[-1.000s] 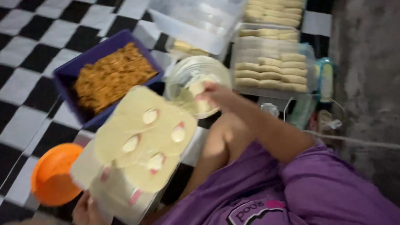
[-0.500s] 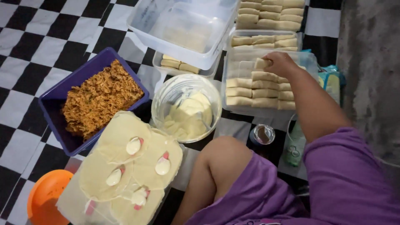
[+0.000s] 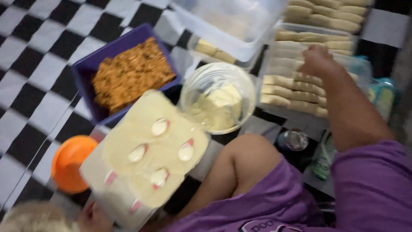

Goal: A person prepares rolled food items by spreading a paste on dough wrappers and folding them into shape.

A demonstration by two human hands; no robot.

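Head cam: right hand (image 3: 317, 62) on pale rolls (image 3: 292, 92) — stacked rows.

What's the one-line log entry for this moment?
right hand: on rolled wraps in clear tray | left hand: holding board of flat wrappers | glass bowl: between | purple tub: filling

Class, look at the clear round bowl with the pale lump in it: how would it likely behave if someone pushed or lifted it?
The bowl looks like thin clear plastic, so probably light and a bit flexible. Its wide, low shape suggests it would slide on the tiled floor rather than tip. The pale lump sits off to one side, so lifting may feel uneven.
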